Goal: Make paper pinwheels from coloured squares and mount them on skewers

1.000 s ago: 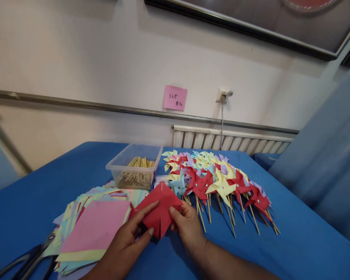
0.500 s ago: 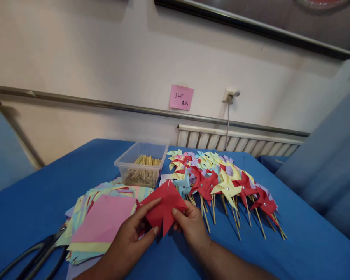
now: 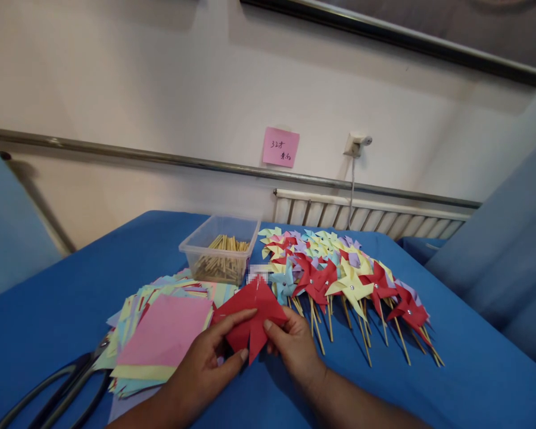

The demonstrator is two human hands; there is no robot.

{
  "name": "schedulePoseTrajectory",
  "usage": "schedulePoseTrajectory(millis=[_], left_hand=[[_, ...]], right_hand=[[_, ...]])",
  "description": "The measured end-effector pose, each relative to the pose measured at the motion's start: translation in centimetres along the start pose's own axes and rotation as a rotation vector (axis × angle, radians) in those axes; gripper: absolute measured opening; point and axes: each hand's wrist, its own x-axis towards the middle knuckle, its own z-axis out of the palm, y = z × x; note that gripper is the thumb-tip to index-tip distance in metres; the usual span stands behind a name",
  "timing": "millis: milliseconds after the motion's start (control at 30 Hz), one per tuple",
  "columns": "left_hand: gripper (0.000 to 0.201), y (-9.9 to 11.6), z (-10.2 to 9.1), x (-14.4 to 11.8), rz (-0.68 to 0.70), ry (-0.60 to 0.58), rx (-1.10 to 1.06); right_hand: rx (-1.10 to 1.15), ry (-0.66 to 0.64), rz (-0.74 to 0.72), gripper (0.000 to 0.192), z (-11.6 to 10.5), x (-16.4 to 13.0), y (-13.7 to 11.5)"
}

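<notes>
Both pinched shut on red paper square (image 3: 250, 316) (slit at edges): left hand (image 3: 205, 363) at 7 o'clock, right hand (image 3: 295, 348) at 4 o'clock; pinwheels (image 3: 343, 280) toward 2 o'clock.

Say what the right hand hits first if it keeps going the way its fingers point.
The right hand, holding the red paper, points up-left across the table. Past that sheet, the clear box of sticks looks first in line, though depth is unclear.

A craft room: paper pinwheels (image 3: 339, 271) and coloured paper sheets (image 3: 161, 333) cover the table (image 3: 473, 369).
</notes>
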Motion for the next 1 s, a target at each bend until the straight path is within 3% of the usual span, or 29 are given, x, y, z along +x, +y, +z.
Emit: schedulePoseTrajectory(millis=[233, 633, 767, 867, 1000], left_hand=[[0.050, 0.3, 0.0, 0.1, -0.008, 0.060, -0.048], [0.055, 1.3, -0.1, -0.2, -0.084, 0.154, -0.118], [0.058, 1.3, -0.3, -0.2, -0.112, 0.148, -0.126], [0.060, 1.4, -0.5, -0.1, -0.133, 0.140, -0.163], [0.062, 1.6, -0.7, 0.1, -0.136, 0.131, -0.223]], right_hand=[[0.000, -0.029, -0.003, 0.038, -0.3, -0.1, -0.1], [0.020, 0.043, 0.024, 0.033, -0.5, 0.1, -0.3], [0.034, 0.124, -0.058, 0.023, 0.0, 0.0, -0.2], [0.018, 0.207, -0.145, 0.033, 0.2, -0.5, -0.2], [-0.079, 0.113, -0.206, 0.046, 0.3, -1.5, -0.1]])
